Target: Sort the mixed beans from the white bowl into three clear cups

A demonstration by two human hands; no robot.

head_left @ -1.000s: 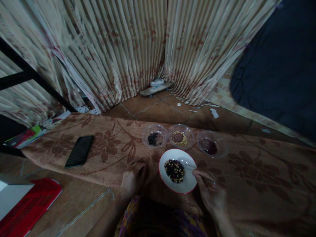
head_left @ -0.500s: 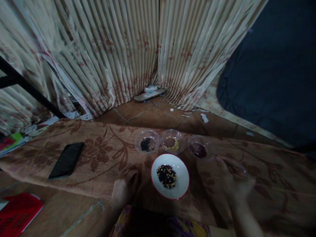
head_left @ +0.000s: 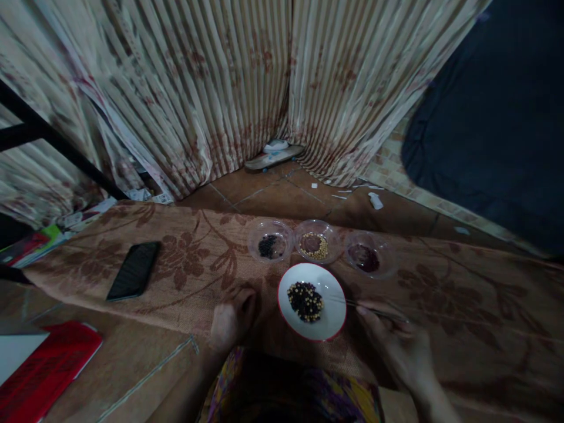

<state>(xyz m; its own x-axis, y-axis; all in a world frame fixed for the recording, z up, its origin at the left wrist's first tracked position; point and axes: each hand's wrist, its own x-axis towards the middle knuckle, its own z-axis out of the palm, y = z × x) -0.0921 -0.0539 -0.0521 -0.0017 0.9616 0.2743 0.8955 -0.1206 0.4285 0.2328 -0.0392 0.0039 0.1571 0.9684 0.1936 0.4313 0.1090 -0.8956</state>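
Observation:
A white bowl with a red rim (head_left: 333, 320) holds a mix of black and yellow beans (head_left: 305, 302). My right hand (head_left: 399, 341), at the bowl's right, is closed on thin metal tweezers (head_left: 379, 311), whose tips reach over the bowl beside the beans. My left hand (head_left: 233, 317) rests curled on the cloth left of the bowl, with nothing visible in it. Behind the bowl stand three clear plastic cups in a row: one with black beans (head_left: 267, 247), one with yellow beans (head_left: 321, 249), one with dark red beans (head_left: 368, 258).
A phone (head_left: 134, 270) lies on the patterned brown tablecloth (head_left: 185, 305) at the left. On the floor at lower left is a red bag (head_left: 57, 364). Beyond the table are a skateboard (head_left: 275, 157), scraps of white litter (head_left: 375, 201) and striped curtains (head_left: 229, 88).
My right hand has moved left toward the bowl, bringing the tweezers over it. My left hand stays curled on the cloth. The whole view has shifted slightly.

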